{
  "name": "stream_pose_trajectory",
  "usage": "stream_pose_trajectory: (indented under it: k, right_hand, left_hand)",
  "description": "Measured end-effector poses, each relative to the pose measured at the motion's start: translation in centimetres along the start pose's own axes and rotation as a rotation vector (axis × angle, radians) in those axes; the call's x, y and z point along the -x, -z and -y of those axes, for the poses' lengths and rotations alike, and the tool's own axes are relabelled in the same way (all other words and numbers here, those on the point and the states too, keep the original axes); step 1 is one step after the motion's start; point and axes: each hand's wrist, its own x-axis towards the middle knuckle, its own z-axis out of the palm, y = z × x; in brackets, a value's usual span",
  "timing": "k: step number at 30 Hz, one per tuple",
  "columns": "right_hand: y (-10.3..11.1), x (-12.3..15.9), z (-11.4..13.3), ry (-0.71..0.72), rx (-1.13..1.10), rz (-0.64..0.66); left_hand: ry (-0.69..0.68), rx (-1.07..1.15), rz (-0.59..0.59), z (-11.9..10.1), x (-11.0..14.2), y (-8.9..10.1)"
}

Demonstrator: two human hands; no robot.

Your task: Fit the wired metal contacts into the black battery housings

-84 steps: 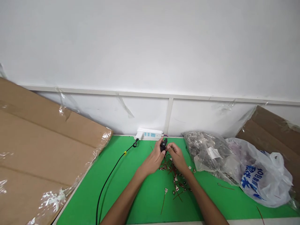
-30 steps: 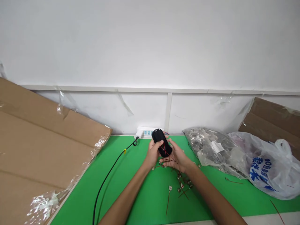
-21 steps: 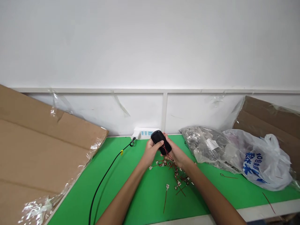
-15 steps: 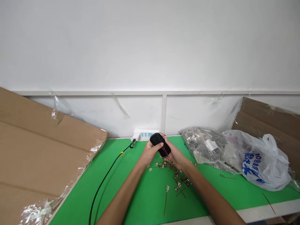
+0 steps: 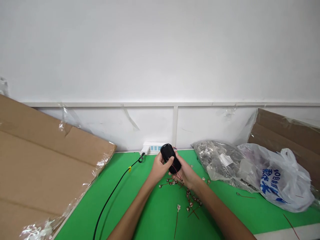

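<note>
A glossy black rounded casing (image 5: 167, 152) is held between both hands above the green tabletop (image 5: 125, 206). My left hand (image 5: 158, 169) grips its left side, the thumb lying across its face. My right hand (image 5: 188, 174) is closed around the right and lower side, and those fingers are partly hidden. Thin red wires (image 5: 176, 169) run over the lower end of the casing toward my right palm; where they end I cannot tell. Beneath the hands lie several small metal pieces with reddish-brown wire leads (image 5: 189, 197), and a single one (image 5: 178, 208) lies nearer me.
At the wall stands a white power strip (image 5: 155, 148) with a plug in it; a black cable (image 5: 112, 194) runs from there toward me. Cardboard (image 5: 50, 160) leans in at left. To the right are a clear bag of parts (image 5: 215, 156), a white plastic bag (image 5: 287, 180) and more cardboard (image 5: 272, 133).
The casing has tilted slightly in my hands, and its face now shines more. Both hands keep their hold. The whole view has shifted, so things sit a little lower.
</note>
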Motion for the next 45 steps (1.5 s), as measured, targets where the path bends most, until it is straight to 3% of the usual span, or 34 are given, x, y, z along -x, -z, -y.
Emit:
stream_pose_trajectory:
  k: [13,18,22,25,28,29,31,35,38,42,45]
  right_hand:
    - [-0.6,0.3,-0.2,0.047,-0.011,0.044]
    - [-0.5,0.2,-0.1,0.081,0.057,0.008]
    - [0.5,-0.2,1.5,0.294,0.121,-0.107]
    - [2.0,-0.4,3.1,0.531,0.254,-0.227]
    - [3.4,-0.2,4.5,0.752,0.524,-0.308]
    - [3.8,-0.1,4.9,0.812,0.613,-0.310]
    - [4.4,0.3,5.4,0.907,0.762,-0.292]
    - [5.0,0.6,5.9,0.995,0.918,-0.283]
    - [5.4,0.2,6.1,0.977,0.897,-0.370]
    - [7.2,-0.2,7.1,0.766,0.970,-0.550]
    - [9.1,0.5,8.2,0.544,1.077,-0.383]
  left_hand:
    - [-0.117,-0.445,0.001,-1.2,1.1,-0.2]
    - [-0.094,-0.434,0.040,-1.3,1.0,-0.1]
    - [-0.119,-0.290,0.104,-1.4,0.2,0.4]
    - [0.080,-0.095,0.137,-2.1,-0.7,1.3]
    - [0.494,0.176,0.401,-3.5,-1.6,2.0]
    - [0.584,0.252,0.495,-3.9,-1.9,2.1]
    - [0.647,0.348,0.563,-4.6,-2.3,1.8]
    - [0.627,0.376,0.465,-4.3,-3.4,0.6]
    - [0.522,0.366,0.355,-3.1,-4.5,0.0]
    - [0.282,0.321,0.138,-1.0,-5.5,0.2]
    - [0.180,0.235,-0.029,1.3,-5.0,0.6]
